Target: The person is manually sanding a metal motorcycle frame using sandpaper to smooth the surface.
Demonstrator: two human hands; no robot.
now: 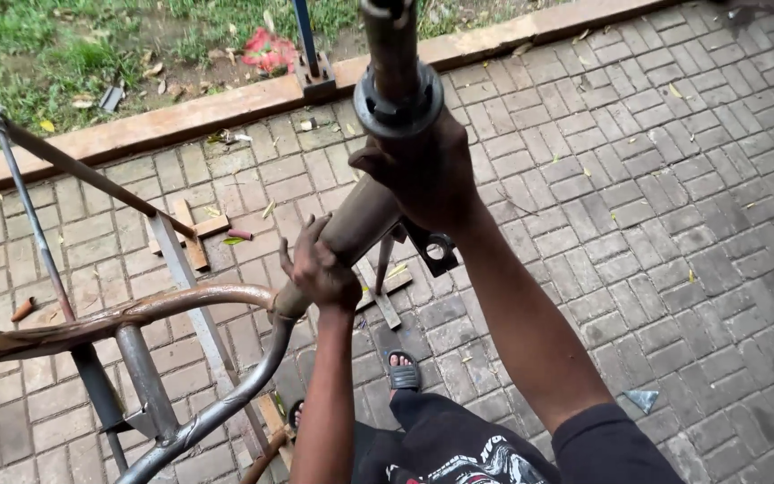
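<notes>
- Here, the right hand (429, 175) is wrapped around the upper end of a thick rusty steel tube (357, 224), fingers closed on it just below a dark ring-shaped collar (398, 99) that sits around the tube.
- The left hand (320, 269) grips the same tube lower down, fingers curled over it near the point where the tube meets the curved pipes of a bare metal frame (136, 323).
- The tube runs slanted, from the frame at lower left up toward the camera at the top centre, and is held off the ground between both hands.
- A small dark metal bracket (434, 248) with a round hole juts from the tube just beneath the right hand.
- The frame is brown with rust along its top bar, grey on its lower curved pipe, and fills the lower left of the view.
- A thin metal stand (42, 233) with slanted rods rises at the left, beside the frame.
- Below the hands lies grey brick paving (674, 197), with short wood offcuts (192, 235) on it.
- One sandalled foot (401, 369) shows on the bricks beneath the left forearm.
- A concrete kerb (181, 116) borders the paving at the top, with grass (64, 45) and scattered litter behind it.
</notes>
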